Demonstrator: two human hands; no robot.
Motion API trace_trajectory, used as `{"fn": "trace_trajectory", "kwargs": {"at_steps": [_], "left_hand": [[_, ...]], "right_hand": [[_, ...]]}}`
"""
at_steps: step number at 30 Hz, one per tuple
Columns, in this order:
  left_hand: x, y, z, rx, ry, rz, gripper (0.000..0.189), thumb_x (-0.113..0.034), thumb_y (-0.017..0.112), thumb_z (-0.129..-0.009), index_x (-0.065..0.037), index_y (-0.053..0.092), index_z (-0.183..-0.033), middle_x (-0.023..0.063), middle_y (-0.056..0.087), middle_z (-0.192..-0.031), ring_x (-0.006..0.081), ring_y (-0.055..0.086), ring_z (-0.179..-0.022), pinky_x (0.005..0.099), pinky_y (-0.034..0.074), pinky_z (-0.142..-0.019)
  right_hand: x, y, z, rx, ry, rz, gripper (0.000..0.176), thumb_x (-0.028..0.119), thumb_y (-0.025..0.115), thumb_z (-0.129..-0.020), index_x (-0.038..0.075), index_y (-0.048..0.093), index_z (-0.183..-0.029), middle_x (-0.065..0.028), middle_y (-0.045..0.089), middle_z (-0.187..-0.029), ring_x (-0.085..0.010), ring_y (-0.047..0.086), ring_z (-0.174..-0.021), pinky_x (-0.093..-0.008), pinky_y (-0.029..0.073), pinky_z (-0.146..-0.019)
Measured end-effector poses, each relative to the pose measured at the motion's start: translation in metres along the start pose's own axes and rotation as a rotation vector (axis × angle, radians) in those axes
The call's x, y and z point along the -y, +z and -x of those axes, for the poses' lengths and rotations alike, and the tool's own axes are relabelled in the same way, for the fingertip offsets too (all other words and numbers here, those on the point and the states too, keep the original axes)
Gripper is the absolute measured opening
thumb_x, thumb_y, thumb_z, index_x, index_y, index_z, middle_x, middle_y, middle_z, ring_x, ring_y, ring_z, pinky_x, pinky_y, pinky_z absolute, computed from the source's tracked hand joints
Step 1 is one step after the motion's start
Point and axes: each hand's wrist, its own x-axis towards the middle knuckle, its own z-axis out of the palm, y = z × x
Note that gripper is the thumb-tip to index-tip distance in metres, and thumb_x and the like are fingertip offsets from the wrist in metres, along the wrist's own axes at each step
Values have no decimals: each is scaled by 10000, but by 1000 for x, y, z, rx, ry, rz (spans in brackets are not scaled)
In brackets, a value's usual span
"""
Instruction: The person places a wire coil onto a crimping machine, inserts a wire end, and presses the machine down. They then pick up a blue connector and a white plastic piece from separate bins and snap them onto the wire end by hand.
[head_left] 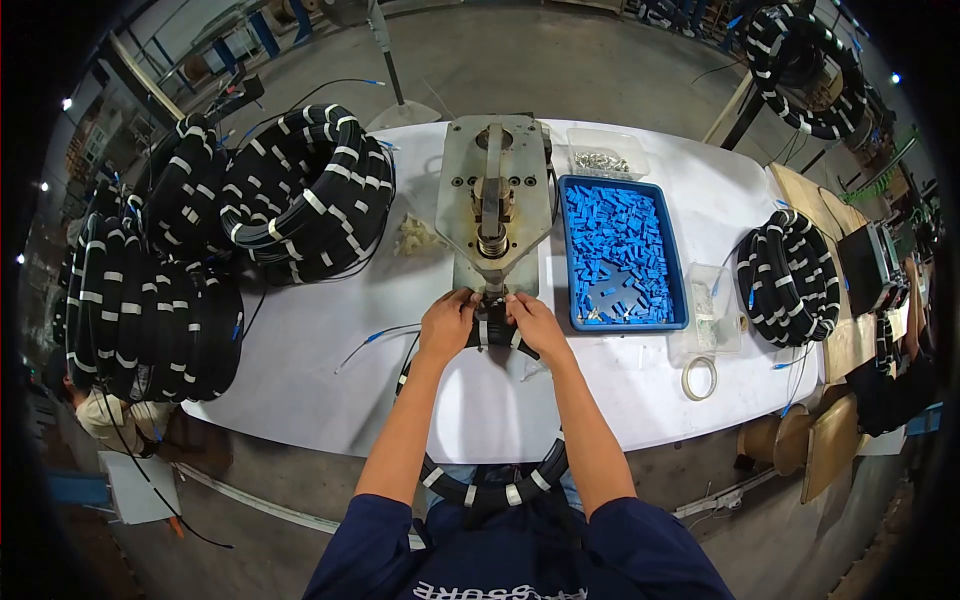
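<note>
My left hand (448, 322) and my right hand (534, 322) meet at the foot of a metal bench press (470, 160), one at each side of its lower jaw. The fingers of both are closed in a pinch. What they pinch is too small and too hidden to make out. Just below and between them passes a black cable coil (513, 494), bound with white tape bands. It hangs between my forearms over the table's front edge to my lap. A loose cable end with a blue connector (375, 337) lies left of my left hand.
Right of the press stands a blue tray (683, 300) of blue connector parts. Near it are a clear box of metal pieces (600, 163), another clear box (712, 310) and a tape roll (699, 378). Taped cable coils (305, 195) crowd the left; another coil (790, 278) lies right.
</note>
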Motion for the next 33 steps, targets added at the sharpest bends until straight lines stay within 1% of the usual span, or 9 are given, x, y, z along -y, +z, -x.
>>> {"fn": "trace_trajectory", "kwargs": {"at_steps": [8, 10, 17, 20, 25, 28, 33], "left_hand": [[0, 1, -1, 18, -8, -30, 317, -326, 510, -1004, -37, 629, -951, 204, 662, -897, 441, 615, -856, 502, 479, -733], [0, 2, -1, -5, 14, -47, 310, -309, 504, -1005, -29, 621, -942, 210, 659, -891, 441, 616, -849, 508, 478, -731], [0, 2, -1, 14, -4, -90, 286, -283, 497, -1004, -26, 609, -948, 218, 659, -887, 445, 616, -847, 512, 482, -731], [-2, 2, 0, -3, 14, -71, 277, -272, 499, -1001, -25, 606, -937, 220, 660, -875, 445, 619, -838, 513, 485, -726], [-2, 4, 1, -41, 60, -171, 263, -252, 508, -992, -24, 612, -913, 227, 662, -829, 438, 630, -793, 521, 489, -701], [-2, 4, 1, -53, 79, -168, 266, -251, 506, -992, -22, 612, -907, 224, 663, -820, 434, 631, -781, 524, 490, -699], [-4, 5, 1, -48, 71, -204, 273, -253, 502, -993, -21, 608, -895, 221, 664, -821, 433, 632, -771, 523, 495, -697]], "right_hand": [[0, -1, 0, 15, 9, -8, 330, 293, 514, -1002, 8, 601, -859, -7, 555, -751, -122, 517, -735, -258, 406, -705], [3, 0, 1, 7, 16, -21, 334, 296, 516, -1003, 8, 601, -859, -7, 557, -753, -122, 518, -735, -260, 409, -708], [7, -1, 3, 3, 18, 2, 338, 299, 520, -1005, 1, 601, -868, -12, 574, -756, -124, 528, -737, -268, 422, -714], [-2, 0, -1, 10, -12, -28, 329, 291, 525, -1002, 1, 602, -865, -18, 580, -760, -125, 533, -741, -269, 425, -713], [1, 0, 1, 4, 5, -31, 323, 282, 528, -998, -1, 602, -860, -18, 582, -762, -123, 535, -742, -265, 427, -714], [0, 0, 0, 1, 2, -30, 322, 280, 529, -997, -3, 601, -862, -17, 581, -765, -122, 534, -745, -263, 427, -716], [0, 0, 2, 0, -6, -44, 319, 280, 532, -996, -4, 601, -867, -16, 577, -767, -123, 533, -751, -263, 426, -721]]}}
